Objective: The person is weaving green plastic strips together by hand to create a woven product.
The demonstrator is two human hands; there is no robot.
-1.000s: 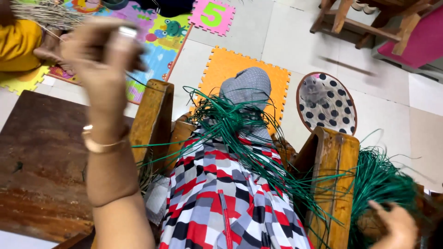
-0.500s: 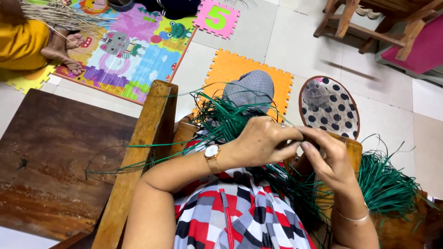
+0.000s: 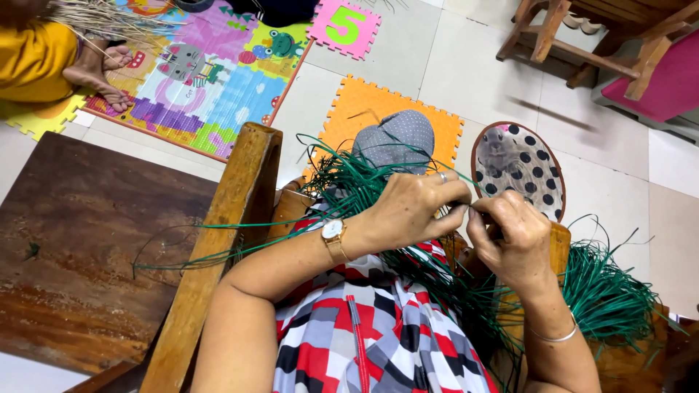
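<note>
Green strands (image 3: 364,185) were pinched between the left hand (image 3: 408,211) and right hand (image 3: 510,240), both grips clenched on one strand, with loose bundles below and right suggesting much weaving remained.

Pale tiled floor (image 3: 408,58), foam play mats (image 3: 218,87), dark wood table (image 3: 80,247), wooden chair (image 3: 575,36)

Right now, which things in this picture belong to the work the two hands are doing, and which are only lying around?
In the work:
- left hand and right hand, pinching thin green strands between them
- heap of green strands at the right

Lying about:
- wooden table
- orange foam mat
- dotted oval mat
- grey dotted cloth
- colourful play mat
</note>
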